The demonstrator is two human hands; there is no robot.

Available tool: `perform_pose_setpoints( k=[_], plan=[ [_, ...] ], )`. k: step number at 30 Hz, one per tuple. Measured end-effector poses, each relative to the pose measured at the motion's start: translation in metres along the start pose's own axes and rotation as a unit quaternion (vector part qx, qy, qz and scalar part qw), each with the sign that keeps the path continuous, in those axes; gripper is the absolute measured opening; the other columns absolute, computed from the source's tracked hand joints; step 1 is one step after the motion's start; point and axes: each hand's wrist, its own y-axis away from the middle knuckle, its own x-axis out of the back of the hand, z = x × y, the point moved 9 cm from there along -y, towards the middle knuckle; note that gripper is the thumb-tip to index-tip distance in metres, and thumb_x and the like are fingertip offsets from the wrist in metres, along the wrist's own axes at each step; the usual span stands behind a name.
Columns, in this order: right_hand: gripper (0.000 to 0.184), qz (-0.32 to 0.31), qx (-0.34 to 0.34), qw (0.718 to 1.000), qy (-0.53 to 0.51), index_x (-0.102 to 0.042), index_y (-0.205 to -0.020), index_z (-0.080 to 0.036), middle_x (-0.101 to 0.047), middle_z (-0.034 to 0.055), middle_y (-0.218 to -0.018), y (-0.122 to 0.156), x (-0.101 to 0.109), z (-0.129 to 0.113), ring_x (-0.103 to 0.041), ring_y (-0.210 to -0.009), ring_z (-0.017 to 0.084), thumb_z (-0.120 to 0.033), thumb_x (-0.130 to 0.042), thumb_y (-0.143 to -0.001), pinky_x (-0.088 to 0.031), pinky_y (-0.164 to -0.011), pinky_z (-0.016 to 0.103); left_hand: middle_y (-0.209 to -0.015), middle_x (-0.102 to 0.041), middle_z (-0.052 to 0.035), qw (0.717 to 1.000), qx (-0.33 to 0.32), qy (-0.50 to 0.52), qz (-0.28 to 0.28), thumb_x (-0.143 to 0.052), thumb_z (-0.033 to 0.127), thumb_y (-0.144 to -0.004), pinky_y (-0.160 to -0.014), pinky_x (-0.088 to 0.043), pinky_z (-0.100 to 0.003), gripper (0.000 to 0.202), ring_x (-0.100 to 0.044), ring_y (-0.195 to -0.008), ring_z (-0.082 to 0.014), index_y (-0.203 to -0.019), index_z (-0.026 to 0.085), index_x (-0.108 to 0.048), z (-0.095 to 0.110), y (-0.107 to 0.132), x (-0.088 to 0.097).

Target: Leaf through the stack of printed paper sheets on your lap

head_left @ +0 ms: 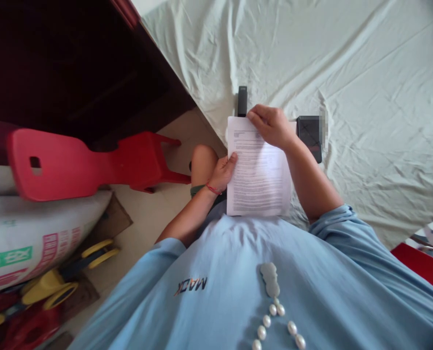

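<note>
A stack of printed paper sheets [258, 180] lies in front of my chest, at the edge of the cloth-covered surface. My left hand [223, 173], with a red cord on its wrist, grips the stack's left edge, thumb on top and fingers hidden beneath. At the top edge, my right hand [272, 125] has its fingers bent over the paper, close to a slim black object [242, 101] that sticks out past the sheets. Its lower end is hidden, so I cannot tell its kind. To the right rests a dark flat box-like item [308, 138], partly blurred out.
Pale green wrinkled cloth [347, 63] spreads ahead and right. On the left are a red plastic chair [103, 163], a printed white sack [30, 238] and a yellow wheeled toy [50, 289]. Dark red furniture [74, 63] stands at upper left.
</note>
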Motion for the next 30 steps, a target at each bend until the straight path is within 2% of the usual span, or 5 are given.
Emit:
perform_pose_setpoints(
  k=[10,18,23,27,30],
  plan=[
    [0.036,-0.038,-0.023,0.997,0.07,-0.063,-0.085,-0.024,-0.063,0.0053,-0.08,-0.014,-0.016,0.016,-0.056,-0.082,0.022,-0.049,-0.048,-0.108,-0.048,-0.085,0.039,-0.096,-0.078,-0.0099,1.0,-0.021,-0.001,0.023,-0.071,0.082,-0.083,-0.083,-0.058,-0.035,0.068,-0.074,-0.101,-0.0255,-0.098,0.016,-0.075,0.007,-0.014,0.012],
    [0.039,-0.007,0.053,0.988,0.147,-0.071,-0.127,-0.023,-0.071,0.0122,-0.121,-0.011,-0.026,-0.003,-0.064,-0.113,0.029,-0.037,-0.039,-0.11,-0.048,-0.099,0.045,-0.085,-0.073,-0.0075,0.994,-0.065,-0.082,0.043,-0.061,0.08,-0.092,-0.082,-0.055,-0.034,0.064,-0.071,-0.092,-0.0229,-0.088,0.017,-0.071,0.025,-0.021,0.007],
    [0.039,-0.009,0.045,0.989,0.142,-0.073,-0.117,-0.023,-0.073,0.0103,-0.112,-0.009,-0.024,-0.001,-0.066,-0.103,0.027,-0.037,-0.037,-0.11,-0.049,-0.094,0.041,-0.089,-0.074,-0.0073,0.992,-0.077,-0.081,0.059,-0.062,0.075,-0.095,-0.086,-0.054,-0.034,0.058,-0.07,-0.096,-0.0232,-0.092,0.018,-0.072,0.026,-0.017,0.009],
    [0.04,0.028,-0.026,0.983,0.181,-0.072,-0.096,-0.022,-0.073,0.0109,-0.101,-0.009,-0.021,0.028,-0.064,-0.095,0.027,-0.041,-0.04,-0.11,-0.048,-0.092,0.044,-0.08,-0.071,-0.0059,0.991,-0.059,-0.098,0.077,-0.064,0.071,-0.095,-0.078,-0.052,-0.031,0.055,-0.068,-0.085,-0.0205,-0.081,0.018,-0.069,0.013,-0.023,0.019],
    [0.038,0.019,-0.07,0.976,0.205,-0.069,-0.084,-0.021,-0.072,0.0118,-0.091,-0.008,-0.029,0.052,-0.062,-0.094,0.028,-0.04,-0.046,-0.107,-0.047,-0.097,0.048,-0.083,-0.074,-0.0073,0.996,-0.014,-0.053,0.077,-0.067,0.071,-0.093,-0.081,-0.055,-0.033,0.055,-0.071,-0.088,-0.022,-0.084,0.016,-0.071,-0.001,-0.028,0.021]
  ],
)
